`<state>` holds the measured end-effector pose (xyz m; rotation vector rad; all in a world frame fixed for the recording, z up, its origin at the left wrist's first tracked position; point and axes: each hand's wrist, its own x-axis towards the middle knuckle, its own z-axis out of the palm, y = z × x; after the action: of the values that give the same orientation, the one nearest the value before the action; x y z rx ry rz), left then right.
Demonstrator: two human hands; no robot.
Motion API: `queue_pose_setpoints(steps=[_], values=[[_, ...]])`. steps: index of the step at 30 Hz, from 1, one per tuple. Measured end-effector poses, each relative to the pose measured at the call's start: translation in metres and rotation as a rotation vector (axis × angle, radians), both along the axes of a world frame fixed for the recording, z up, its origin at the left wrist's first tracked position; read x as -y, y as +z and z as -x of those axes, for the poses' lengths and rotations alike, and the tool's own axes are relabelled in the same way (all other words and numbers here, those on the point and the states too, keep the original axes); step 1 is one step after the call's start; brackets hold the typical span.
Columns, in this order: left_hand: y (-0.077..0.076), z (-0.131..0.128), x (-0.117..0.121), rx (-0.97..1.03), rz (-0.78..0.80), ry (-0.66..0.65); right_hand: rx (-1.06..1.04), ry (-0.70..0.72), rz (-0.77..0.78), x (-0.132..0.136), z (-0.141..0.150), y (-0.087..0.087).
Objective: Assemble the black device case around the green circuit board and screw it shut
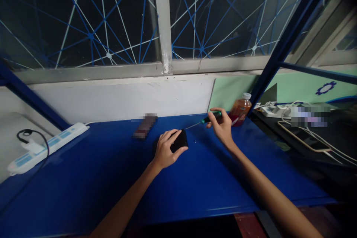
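My left hand (165, 150) grips a small black device (180, 140) that rests on the blue tabletop (111, 178); thumb and fingers wrap its edges. My right hand (221, 126) pinches a screwdriver with a green and black handle (212, 116). Its thin metal shaft (192, 125) slants down to the left, and the tip meets the device's upper right corner. Both forearms reach in from the bottom edge of the head view.
A blurred dark object (145, 125) lies behind the device. A bottle of orange liquid (240, 109) stands right of my right hand. A white power strip (46, 147) lies at the left. Another strip with cables (281, 111) sits on the dark surface at right.
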<state>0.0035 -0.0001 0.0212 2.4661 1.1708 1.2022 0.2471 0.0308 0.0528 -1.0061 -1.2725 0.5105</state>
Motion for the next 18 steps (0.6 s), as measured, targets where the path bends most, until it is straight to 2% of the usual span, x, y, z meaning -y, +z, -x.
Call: queue_pose_setpoints(steps=[6, 12, 14, 18], values=[[-0.0004, 0.0000, 0.0000, -0.016, -0.002, 0.005, -0.076, 0.161, -0.036, -0.0017, -0.0032, 0.0014], [0.0000, 0.0001, 0.0012, -0.021, -0.011, -0.014, -0.063, -0.002, 0.002, -0.0005, 0.0029, 0.0017], [-0.0001, 0.0005, 0.0012, -0.017, -0.017, -0.013, -0.052, -0.019, 0.025, -0.0015, 0.0022, 0.0002], [0.0001, 0.0010, 0.0010, -0.018, -0.025, -0.008, -0.105, 0.135, 0.042, -0.0040, -0.0020, -0.0018]])
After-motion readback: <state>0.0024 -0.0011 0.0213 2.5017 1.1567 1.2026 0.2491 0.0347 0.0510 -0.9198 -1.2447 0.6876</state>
